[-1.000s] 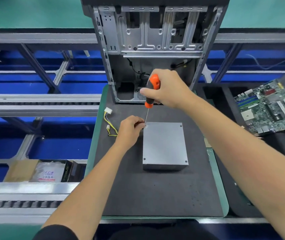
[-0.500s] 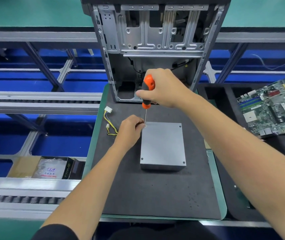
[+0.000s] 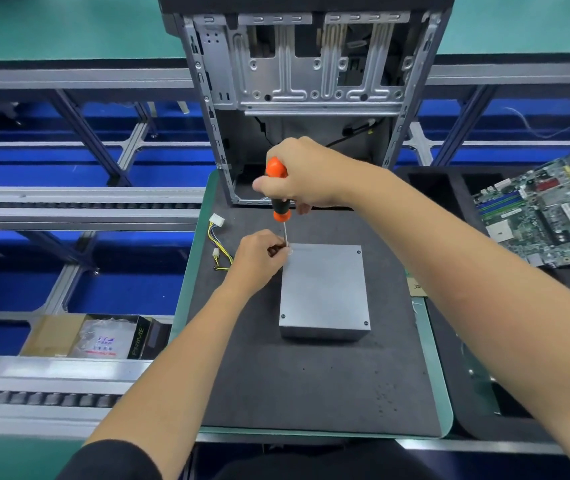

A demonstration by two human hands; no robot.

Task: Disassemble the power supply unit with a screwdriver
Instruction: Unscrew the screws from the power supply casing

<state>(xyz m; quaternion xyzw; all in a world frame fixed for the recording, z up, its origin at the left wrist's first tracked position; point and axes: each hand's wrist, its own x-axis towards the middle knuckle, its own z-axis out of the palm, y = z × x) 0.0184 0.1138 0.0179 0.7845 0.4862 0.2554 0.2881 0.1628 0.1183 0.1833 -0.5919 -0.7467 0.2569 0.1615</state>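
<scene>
A grey metal power supply unit (image 3: 325, 292) lies flat on the dark foam mat (image 3: 311, 382), with screws showing at three of its top corners. My right hand (image 3: 306, 174) grips the orange and black handle of a screwdriver (image 3: 278, 192), which stands nearly upright with its tip at the unit's far left corner. My left hand (image 3: 259, 256) rests at that same corner, fingers curled and pinching around the shaft near the tip. The screw under the tip is hidden by my fingers.
An open computer case (image 3: 308, 81) stands behind the mat. Yellow and black cables with white connectors (image 3: 219, 244) lie left of the unit. A green motherboard (image 3: 546, 216) sits in a black tray at right. A cardboard box (image 3: 86, 336) sits by the conveyor rails at left.
My right hand has shifted slightly left on the screwdriver handle, which now stands more upright. My left hand stays at the unit's far left corner.
</scene>
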